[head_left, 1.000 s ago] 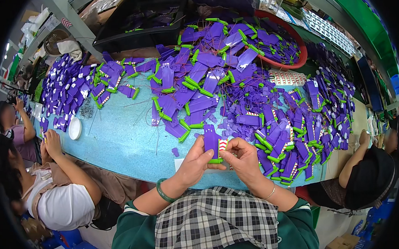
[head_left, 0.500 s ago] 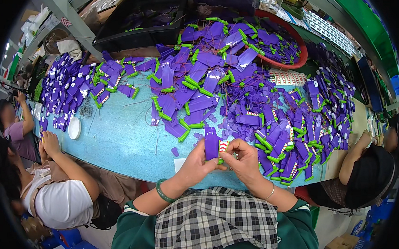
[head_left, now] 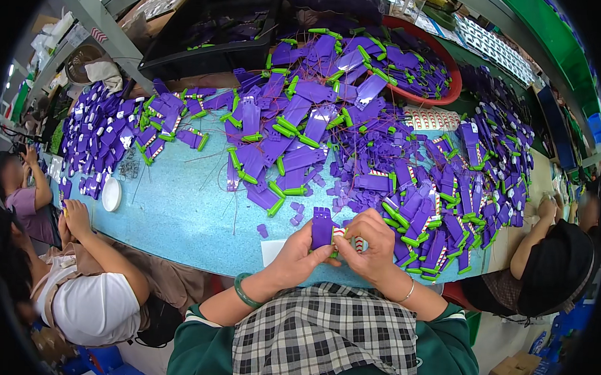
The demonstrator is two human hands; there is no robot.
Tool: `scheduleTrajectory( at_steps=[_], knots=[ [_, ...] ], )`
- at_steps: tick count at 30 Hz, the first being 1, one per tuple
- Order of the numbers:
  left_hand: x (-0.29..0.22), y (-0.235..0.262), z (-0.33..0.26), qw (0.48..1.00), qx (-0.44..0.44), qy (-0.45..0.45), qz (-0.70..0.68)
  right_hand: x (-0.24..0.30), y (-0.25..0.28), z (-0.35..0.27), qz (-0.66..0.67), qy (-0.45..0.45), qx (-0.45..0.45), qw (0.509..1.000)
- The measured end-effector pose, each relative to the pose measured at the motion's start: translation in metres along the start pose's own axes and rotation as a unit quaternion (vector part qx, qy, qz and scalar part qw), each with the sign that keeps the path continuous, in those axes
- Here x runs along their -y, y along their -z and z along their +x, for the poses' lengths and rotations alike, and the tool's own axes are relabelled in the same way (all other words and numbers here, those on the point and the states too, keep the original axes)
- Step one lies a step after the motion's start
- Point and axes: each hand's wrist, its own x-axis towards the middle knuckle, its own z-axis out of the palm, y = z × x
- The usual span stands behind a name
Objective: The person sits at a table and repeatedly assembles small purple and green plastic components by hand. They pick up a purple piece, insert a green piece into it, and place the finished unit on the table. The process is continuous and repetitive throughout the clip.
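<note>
My left hand (head_left: 293, 259) is closed around a flat purple plastic piece (head_left: 321, 227) with a notched top, held upright above the table's front edge. A little green shows at the piece's lower end, mostly behind my fingers. Thumb and fingers of my right hand (head_left: 373, 247) are pinched together beside its right side. A red-and-white striped sticker (head_left: 339, 232) lies at that side, next to the right fingertips. More of the same striping (head_left: 359, 244) shows between the right fingers; whether it is one strip or two is hard to tell.
Purple pieces with green ends (head_left: 296, 127) heap across the blue table (head_left: 179, 202). Behind stand a red basin (head_left: 461, 80) and a black bin (head_left: 205, 59). A striped sticker sheet (head_left: 432, 118) lies mid-right, a white bowl (head_left: 112, 194) left, white paper (head_left: 271, 251) by my left hand. Co-workers sit on both sides.
Both hands and the purple piece have dropped slightly toward me. My right fingers have shifted over the striping, and some striping now shows between them.
</note>
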Motion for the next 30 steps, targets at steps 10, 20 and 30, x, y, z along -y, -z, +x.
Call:
scheduleTrajectory(
  at_steps=[10,20,30],
  knots=[
    [0.003,-0.011,0.006,0.932,0.049,0.186,-0.306,-0.005,-0.007,0.008,0.185,-0.097,0.183,0.961],
    [-0.012,-0.002,0.005,0.977,0.103,0.103,-0.156,-0.002,0.009,0.011,0.428,-0.287,0.179,0.838],
    [-0.046,0.013,0.006,0.621,-0.039,-0.495,0.607,0.004,0.008,0.018,0.430,-0.353,0.156,0.816]
  ],
)
